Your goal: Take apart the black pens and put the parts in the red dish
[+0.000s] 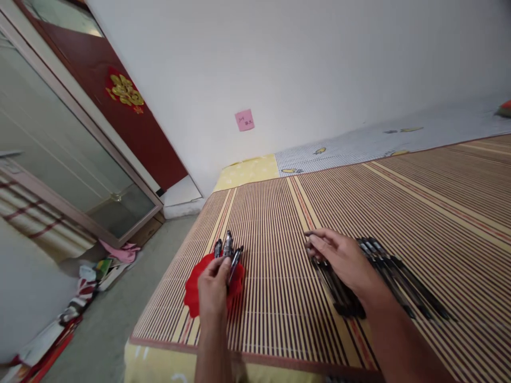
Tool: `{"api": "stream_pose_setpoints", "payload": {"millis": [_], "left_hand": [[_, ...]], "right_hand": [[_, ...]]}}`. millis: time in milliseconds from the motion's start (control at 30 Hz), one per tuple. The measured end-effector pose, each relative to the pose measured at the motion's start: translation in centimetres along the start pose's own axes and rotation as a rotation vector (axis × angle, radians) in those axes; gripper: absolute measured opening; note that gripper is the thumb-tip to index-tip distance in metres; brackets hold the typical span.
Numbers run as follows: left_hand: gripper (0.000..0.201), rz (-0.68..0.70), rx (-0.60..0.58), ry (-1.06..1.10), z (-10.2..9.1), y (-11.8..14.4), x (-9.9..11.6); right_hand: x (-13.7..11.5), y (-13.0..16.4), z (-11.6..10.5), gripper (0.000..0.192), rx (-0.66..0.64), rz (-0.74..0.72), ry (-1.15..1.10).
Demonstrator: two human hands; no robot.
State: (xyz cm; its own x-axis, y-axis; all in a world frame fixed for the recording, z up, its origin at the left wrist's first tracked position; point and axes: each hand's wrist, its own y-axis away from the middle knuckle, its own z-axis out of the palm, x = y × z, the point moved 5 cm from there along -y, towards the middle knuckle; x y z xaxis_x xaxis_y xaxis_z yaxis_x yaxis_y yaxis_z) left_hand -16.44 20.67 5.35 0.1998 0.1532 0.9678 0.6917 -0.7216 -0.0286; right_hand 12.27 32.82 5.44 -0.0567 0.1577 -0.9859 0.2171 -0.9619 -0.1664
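While spread over nearly the whole bed, striped bamboo mat (399,213) carrying everything else, stripes running away toward the wall. Yellow sheet (247,171) poking out past its far edge, pink sticky note (244,120) up on the wall behind.

Then the loose black pens (399,282) lying flat on the mat in a rough row, long axes slanting from far-left to near-right, points toward the wall as far as can be told. Right hand (343,260) resting palm-down straight on top of that row, fingers flat and relaxed, touching pens but not gripping any, some showing on both sides of it.

Left hand (213,287) well apart to the left, clenched around a small bunch of pens (228,252), three or so, held nearly upright with ends fanning toward the wall. Red paper cutout (199,290) right underneath it on the mat.

So: loose pens under the right, nowhere near the left
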Motion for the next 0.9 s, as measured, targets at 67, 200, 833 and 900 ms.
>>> {"api": "stream_pose_setpoints", "payload": {"millis": [67, 200, 833, 900], "left_hand": [[0.041, 0.059, 0.052, -0.109, -2.3, -2.2, -0.6], [0.035, 0.110, 0.032, -0.229, -4.2, -5.1, -0.6], [0.016, 0.248, 0.107, -0.589, -3.3, -6.6, 0.0], [0.023, 0.279, 0.164, -0.525, -3.2, -5.2, 1.1]], "right_hand": [[0.2, -0.1, -0.2, 0.033, 0.016, -0.009, -0.001], [0.2, -0.1, -0.1, 0.030, 0.005, -0.012, 0.000], [-0.3, -0.3, -1.1, 0.028, 0.102, -0.031, 0.007], [-1.1, -0.1, -2.3, 0.023, 0.287, -0.073, -0.071]]}}
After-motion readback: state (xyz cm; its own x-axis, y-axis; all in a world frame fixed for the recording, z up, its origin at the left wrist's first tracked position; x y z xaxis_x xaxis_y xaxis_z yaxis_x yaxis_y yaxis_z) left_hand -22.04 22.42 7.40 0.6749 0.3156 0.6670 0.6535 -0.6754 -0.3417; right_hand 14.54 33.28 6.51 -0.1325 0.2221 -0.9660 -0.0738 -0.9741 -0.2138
